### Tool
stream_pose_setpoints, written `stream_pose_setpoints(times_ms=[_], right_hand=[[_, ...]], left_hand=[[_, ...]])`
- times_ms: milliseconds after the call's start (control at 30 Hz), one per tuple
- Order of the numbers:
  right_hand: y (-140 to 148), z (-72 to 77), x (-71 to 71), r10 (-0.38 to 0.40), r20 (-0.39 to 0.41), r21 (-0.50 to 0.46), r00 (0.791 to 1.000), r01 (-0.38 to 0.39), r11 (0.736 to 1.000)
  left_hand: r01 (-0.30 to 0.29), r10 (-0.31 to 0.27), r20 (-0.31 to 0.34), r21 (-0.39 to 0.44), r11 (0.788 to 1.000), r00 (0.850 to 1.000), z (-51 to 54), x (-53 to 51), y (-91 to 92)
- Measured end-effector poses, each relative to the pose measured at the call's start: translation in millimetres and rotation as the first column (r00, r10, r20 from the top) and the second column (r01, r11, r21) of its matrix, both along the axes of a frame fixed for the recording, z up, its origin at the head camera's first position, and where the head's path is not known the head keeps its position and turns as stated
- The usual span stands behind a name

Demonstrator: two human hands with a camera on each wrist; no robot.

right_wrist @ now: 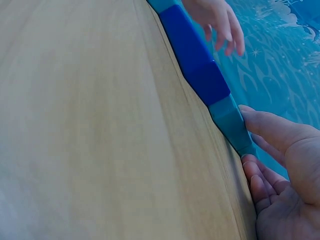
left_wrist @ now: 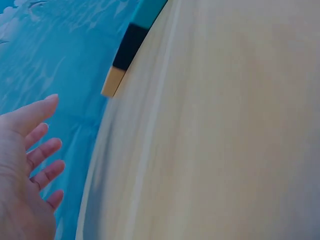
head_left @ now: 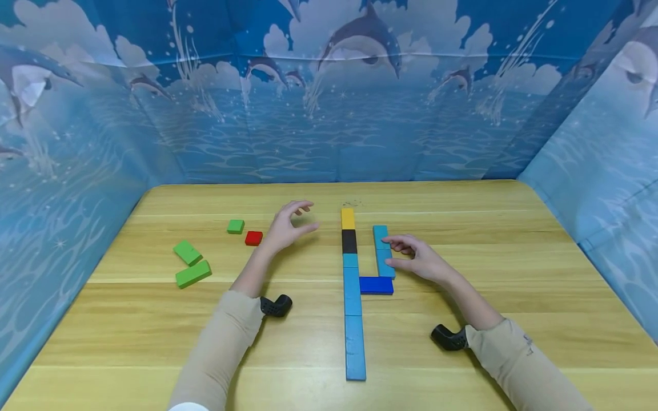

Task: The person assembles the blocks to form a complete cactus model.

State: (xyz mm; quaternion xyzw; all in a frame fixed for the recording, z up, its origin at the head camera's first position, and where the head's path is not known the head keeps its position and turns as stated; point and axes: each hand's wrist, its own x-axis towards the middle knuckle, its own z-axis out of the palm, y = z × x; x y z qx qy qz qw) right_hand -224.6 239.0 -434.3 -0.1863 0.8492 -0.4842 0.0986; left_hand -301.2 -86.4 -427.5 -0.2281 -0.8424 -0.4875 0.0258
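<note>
In the centre of the head view, a yellow block [head_left: 348,218], a black block [head_left: 349,241], a short light blue block [head_left: 350,260] and two longer blue blocks [head_left: 352,291] lie flat in one straight line. A dark blue block [head_left: 376,285] lies crosswise, its left end against the line. Just above it, two light blue blocks [head_left: 385,272] lie end to end, the right grip [head_left: 422,261] touching their right side.

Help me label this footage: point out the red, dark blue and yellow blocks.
Red block [head_left: 253,237], head view, top face.
Dark blue block [head_left: 376,285], head view, top face.
Yellow block [head_left: 348,218], head view, top face.
</note>
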Motion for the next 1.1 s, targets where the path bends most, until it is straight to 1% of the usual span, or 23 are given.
stream_pose_setpoints(times_ms=[100, 167, 233, 333, 400, 500, 667, 767, 933, 1100], right_hand=[[0, -0.5, -0.1, -0.003, 0.004, 0.005, 1.000, 0.003, 1.000], [0, -1.1, -0.1, -0.006, 0.005, 0.008, 1.000, 0.006, 1.000], [0, -1.6, -0.2, -0.007, 0.004, 0.012, 1.000, 0.007, 1.000], [0, -2.1, -0.1, -0.008, 0.003, 0.014, 1.000, 0.008, 1.000], [0, -2.4, -0.1, -0.008, 0.002, 0.015, 1.000, 0.008, 1.000], [0, -3.0, -0.3, -0.009, 0.005, 0.015, 1.000, 0.009, 1.000], [1, -4.5, -0.8, -0.012, 0.003, 0.019, 1.000, 0.012, 1.000], [1, -4.5, -0.6, -0.014, -0.001, 0.021, 1.000, 0.014, 1.000], [1, -3.4, 0.5, -0.012, -0.003, 0.021, 1.000, 0.012, 1.000], [1, -3.0, 0.5, -0.011, -0.001, 0.015, 1.000, 0.011, 1.000]], left_hand=[[-0.035, 0.035, 0.005, -0.003, 0.999, 0.999, 2.3, 8.7, -17.8], [-0.078, 0.078, 0.001, -0.020, 0.997, 0.997, 2.0, 14.4, -29.5], [-0.124, 0.124, -0.016, -0.034, 0.992, 0.992, 1.2, 21.0, -40.8], [-0.201, 0.200, -0.037, -0.035, 0.979, 0.979, -0.5, 31.4, -55.4], [-0.245, 0.243, -0.045, -0.021, 0.969, 0.969, -1.2, 38.5, -63.5], [-0.313, 0.312, -0.056, -0.010, 0.950, 0.949, -4.0, 47.2, -72.4], [-0.397, 0.396, -0.051, -0.024, 0.917, 0.917, -8.0, 60.2, -79.7], [-0.439, 0.438, -0.043, -0.025, 0.898, 0.898, -10.4, 65.4, -80.6], [-0.501, 0.500, -0.036, -0.044, 0.864, 0.865, -17.0, 69.1, -80.1], [-0.536, 0.533, -0.055, -0.059, 0.842, 0.844, -22.4, 70.6, -77.3]])
